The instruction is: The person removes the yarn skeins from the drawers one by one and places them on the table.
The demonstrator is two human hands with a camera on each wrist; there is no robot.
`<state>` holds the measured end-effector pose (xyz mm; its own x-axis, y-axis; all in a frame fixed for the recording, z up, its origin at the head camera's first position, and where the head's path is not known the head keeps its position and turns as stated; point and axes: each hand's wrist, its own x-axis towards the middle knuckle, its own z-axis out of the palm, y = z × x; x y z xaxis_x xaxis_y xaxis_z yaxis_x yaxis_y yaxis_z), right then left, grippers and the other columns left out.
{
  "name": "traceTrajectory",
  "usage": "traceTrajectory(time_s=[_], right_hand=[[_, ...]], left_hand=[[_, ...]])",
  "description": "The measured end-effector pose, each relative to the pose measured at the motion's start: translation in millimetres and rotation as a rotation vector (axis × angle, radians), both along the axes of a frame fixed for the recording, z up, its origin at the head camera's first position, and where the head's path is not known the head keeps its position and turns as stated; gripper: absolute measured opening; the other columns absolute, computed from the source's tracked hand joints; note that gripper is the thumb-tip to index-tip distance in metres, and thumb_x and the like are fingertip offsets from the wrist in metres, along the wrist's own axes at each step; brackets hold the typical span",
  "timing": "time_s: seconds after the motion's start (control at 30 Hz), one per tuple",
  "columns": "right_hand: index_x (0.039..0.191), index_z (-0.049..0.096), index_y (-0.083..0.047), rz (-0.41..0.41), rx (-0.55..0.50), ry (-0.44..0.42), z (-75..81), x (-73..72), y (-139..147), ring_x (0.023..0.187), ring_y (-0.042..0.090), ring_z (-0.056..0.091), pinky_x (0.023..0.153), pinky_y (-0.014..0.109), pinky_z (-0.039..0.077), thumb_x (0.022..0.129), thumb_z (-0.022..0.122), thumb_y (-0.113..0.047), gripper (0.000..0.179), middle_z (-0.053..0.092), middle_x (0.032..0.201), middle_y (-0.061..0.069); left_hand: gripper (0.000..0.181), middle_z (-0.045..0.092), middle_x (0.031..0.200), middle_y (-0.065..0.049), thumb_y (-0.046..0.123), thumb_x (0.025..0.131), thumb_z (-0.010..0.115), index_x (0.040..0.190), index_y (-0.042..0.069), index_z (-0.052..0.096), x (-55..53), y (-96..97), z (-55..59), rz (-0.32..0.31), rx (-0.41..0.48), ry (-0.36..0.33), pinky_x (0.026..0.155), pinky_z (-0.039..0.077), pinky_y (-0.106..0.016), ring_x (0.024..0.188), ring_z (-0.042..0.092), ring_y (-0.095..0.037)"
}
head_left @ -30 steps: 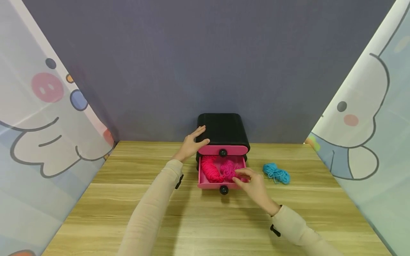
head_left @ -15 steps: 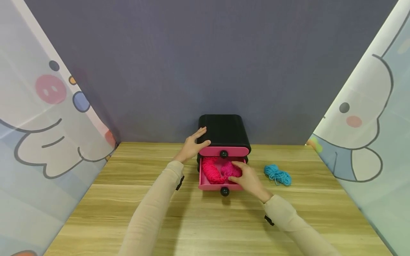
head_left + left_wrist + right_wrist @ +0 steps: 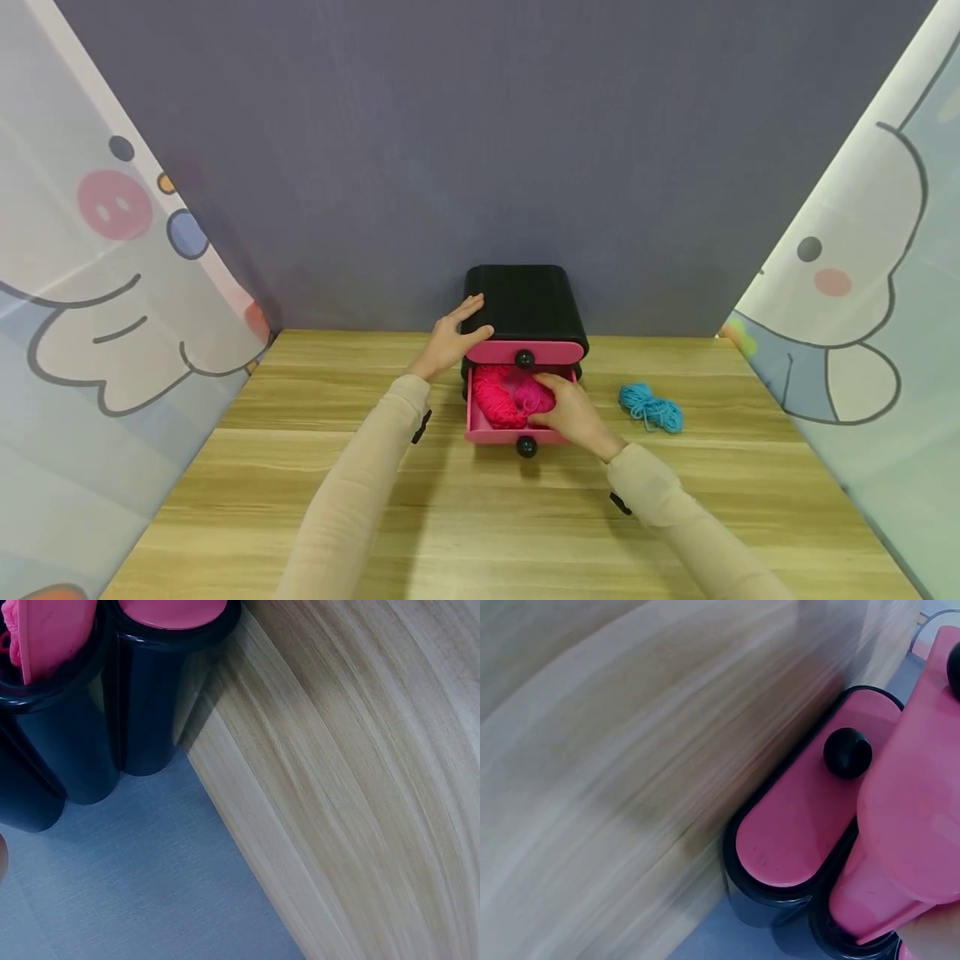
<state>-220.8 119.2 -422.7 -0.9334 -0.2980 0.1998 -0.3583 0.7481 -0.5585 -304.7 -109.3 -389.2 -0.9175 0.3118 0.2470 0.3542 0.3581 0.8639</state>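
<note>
A black cabinet (image 3: 521,300) with pink drawers stands against the back wall. Its middle drawer (image 3: 498,436) is pulled out and holds a hot-pink yarn skein (image 3: 495,400) and a magenta yarn bundle (image 3: 534,397). My left hand (image 3: 450,340) rests on the cabinet's top left edge, fingers extended. Inside the drawer's right side, my right hand (image 3: 572,411) has thumb and fingers curved round the magenta bundle. At the lower right of the right wrist view, part of that hand (image 3: 934,937) shows beside the open drawer; the yarn is hidden there.
A blue yarn skein (image 3: 651,407) lies on the wooden table (image 3: 480,525) right of the cabinet. The closed bottom drawer (image 3: 799,817) with its black knob (image 3: 847,753) sits under the open one. A grey wall stands behind, with cartoon-printed cloths at both sides.
My right hand has moved left, further into the drawer, and has come round the magenta bundle, which sits slightly further left. My left hand has stayed on the cabinet.
</note>
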Motion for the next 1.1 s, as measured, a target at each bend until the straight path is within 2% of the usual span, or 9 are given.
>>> traceTrajectory(time_s=[0.17,0.3,0.53,0.77,1.1], right_hand=[[0.124,0.054,0.003,0.030,-0.001,-0.005,1.0,0.8,0.9,0.116,0.032,0.051,0.097,0.048,0.040,0.067,0.082,-0.017,0.067,0.057,0.124,0.017],[0.124,0.055,0.001,0.011,-0.012,-0.025,0.2,1.6,0.0,0.115,0.032,0.051,0.096,0.049,0.040,0.068,0.081,-0.015,0.065,0.056,0.124,0.017],[0.119,0.060,-0.001,-0.044,-0.062,-0.028,-1.2,3.6,-0.6,0.107,0.030,0.056,0.090,0.047,0.044,0.068,0.080,-0.013,0.056,0.061,0.118,0.015],[0.118,0.062,-0.003,-0.067,-0.098,-0.037,-3.8,4.7,2.2,0.104,0.030,0.058,0.086,0.044,0.047,0.069,0.079,-0.012,0.052,0.063,0.116,0.015],[0.118,0.063,-0.007,-0.074,-0.141,-0.050,-2.8,8.9,7.6,0.100,0.029,0.058,0.083,0.043,0.047,0.069,0.079,-0.016,0.052,0.063,0.114,0.015]], left_hand=[[0.067,0.020,0.153,0.007,0.043,0.084,0.063,0.142,0.026,0.034,0.5,2.1,0.4,0.001,-0.008,0.000,0.112,0.015,-0.050,0.141,0.012,-0.008],[0.067,0.020,0.153,0.007,0.043,0.084,0.063,0.142,0.026,0.034,1.7,2.0,0.9,0.006,-0.009,-0.009,0.112,0.015,-0.049,0.141,0.012,-0.008],[0.067,0.020,0.153,0.004,0.043,0.084,0.063,0.142,0.026,0.034,3.2,3.1,2.8,0.003,-0.002,0.004,0.112,0.015,-0.050,0.142,0.012,-0.015],[0.066,0.020,0.153,0.006,0.042,0.085,0.063,0.142,0.026,0.034,2.9,3.8,1.5,0.011,-0.011,-0.003,0.112,0.015,-0.049,0.141,0.012,-0.008],[0.066,0.021,0.152,0.008,0.042,0.084,0.063,0.142,0.026,0.035,2.9,4.6,2.4,0.022,-0.018,-0.001,0.112,0.015,-0.048,0.140,0.013,-0.005]])
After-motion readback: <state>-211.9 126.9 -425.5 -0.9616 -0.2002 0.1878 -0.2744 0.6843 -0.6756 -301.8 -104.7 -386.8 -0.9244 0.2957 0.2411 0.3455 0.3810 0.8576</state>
